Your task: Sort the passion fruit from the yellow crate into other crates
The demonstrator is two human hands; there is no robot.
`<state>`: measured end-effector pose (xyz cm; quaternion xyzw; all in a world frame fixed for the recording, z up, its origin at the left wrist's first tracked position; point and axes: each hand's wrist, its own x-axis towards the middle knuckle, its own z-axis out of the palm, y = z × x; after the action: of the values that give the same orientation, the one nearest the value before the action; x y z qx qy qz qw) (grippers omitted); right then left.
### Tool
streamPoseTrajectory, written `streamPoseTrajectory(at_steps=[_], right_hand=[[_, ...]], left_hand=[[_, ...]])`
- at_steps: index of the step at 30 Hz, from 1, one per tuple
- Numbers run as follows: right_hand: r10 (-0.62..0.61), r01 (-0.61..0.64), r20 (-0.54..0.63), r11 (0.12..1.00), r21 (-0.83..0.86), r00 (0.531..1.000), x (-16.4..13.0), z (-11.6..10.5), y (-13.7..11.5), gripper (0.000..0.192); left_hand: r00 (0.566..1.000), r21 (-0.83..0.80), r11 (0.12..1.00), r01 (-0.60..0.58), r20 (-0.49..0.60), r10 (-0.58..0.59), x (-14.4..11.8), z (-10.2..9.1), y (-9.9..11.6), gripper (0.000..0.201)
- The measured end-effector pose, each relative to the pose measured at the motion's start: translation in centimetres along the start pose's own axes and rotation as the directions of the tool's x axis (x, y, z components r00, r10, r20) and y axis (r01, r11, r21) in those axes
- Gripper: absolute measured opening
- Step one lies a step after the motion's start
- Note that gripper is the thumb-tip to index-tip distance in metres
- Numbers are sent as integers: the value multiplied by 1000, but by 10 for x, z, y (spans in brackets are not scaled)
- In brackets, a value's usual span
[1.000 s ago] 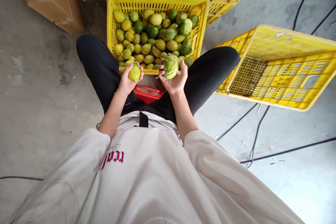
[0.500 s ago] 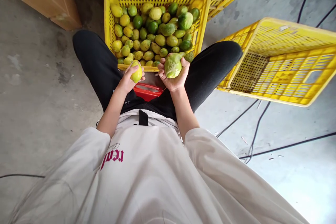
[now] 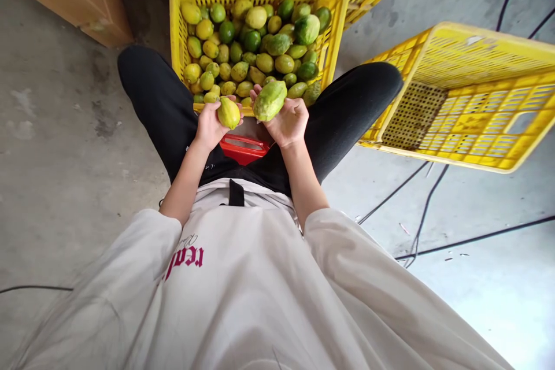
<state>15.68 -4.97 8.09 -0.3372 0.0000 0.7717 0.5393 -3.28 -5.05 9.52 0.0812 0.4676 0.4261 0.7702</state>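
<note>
The left hand (image 3: pixel 210 126) is curled around a small yellow-green oval fruit (image 3: pixel 228 113), gripping it from below with the fingers wrapped partway up its side. The right hand (image 3: pixel 288 121) lies palm up, its fingers half closed under a larger pale green oblong fruit (image 3: pixel 269 100) that rests tilted across them. Both fruits sit close together, just above the near rim of a yellow slatted plastic crate (image 3: pixel 182 29) filled with green and yellow fruit, which stands between the person's black-trousered knees. Beneath the hands a red plastic stool (image 3: pixel 243 149) shows. To the right an empty yellow crate (image 3: pixel 477 121) is tipped on its side on the grey concrete floor (image 3: pixel 65 144).
</note>
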Motion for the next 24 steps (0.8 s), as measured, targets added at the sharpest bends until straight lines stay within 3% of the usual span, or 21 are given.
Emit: streamPoseTrajectory(at_steps=[5,8,15,20,24], right_hand=[[24,-24,0,991,-130,1000,-1,-2,3,37],[12,-9,16,986,-164,1000,1,-7,4,37],[-86,94,64,985,-143,994,12,-22,8,37],[-69,66,-13,985,-160,998,11,-20,7,38],[-23,21,-45,998,-59,999,7,-10,4,33]], left_hand=[[996,15,999,38,-81,-36,2,0,-1,21],[998,68,997,33,-64,-29,3,-2,-5,18],[997,116,993,17,-75,-8,3,-5,-9,19],[997,56,998,11,-82,-6,6,-6,-8,12],[996,-18,1000,19,-83,-20,6,-7,-4,30]])
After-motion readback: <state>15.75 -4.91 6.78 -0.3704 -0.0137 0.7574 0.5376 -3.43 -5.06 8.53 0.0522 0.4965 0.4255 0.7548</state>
